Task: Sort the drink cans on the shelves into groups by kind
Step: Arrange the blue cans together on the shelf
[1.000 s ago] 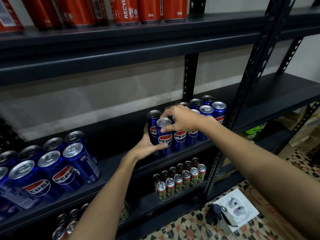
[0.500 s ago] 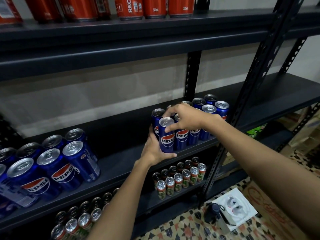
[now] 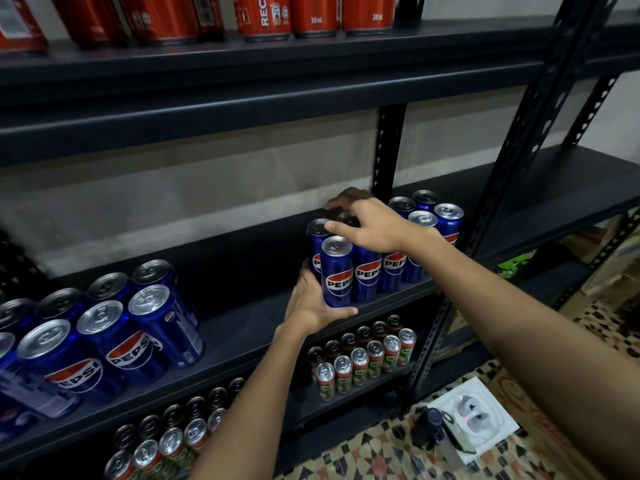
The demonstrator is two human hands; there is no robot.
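A cluster of slim blue Pepsi cans point(image 3: 420, 237) stands on the middle shelf point(image 3: 242, 327), right of centre. My left hand point(image 3: 311, 303) cups the lower left side of the front slim Pepsi can point(image 3: 337, 271), thumb lying along its base; its fingers are hidden behind the can. My right hand point(image 3: 374, 226) reaches over the cluster from the right. Its thumb and fingers close round the dark top of a rear slim can point(image 3: 348, 218). Wider Pepsi cans point(image 3: 138, 323) are grouped at the shelf's left end.
Red cans point(image 3: 311, 15) line the top shelf. Small green-and-red cans point(image 3: 363, 355) fill the shelf below, with more cans point(image 3: 173, 441) at lower left. A slanted black upright point(image 3: 512, 168) stands right of the cluster. A white bag point(image 3: 474, 414) and a dark bottle point(image 3: 429, 427) lie on the patterned floor.
My left hand has slid lower, to the base of the front slim can. My right hand has shifted from the front can's top back over the rear cans.
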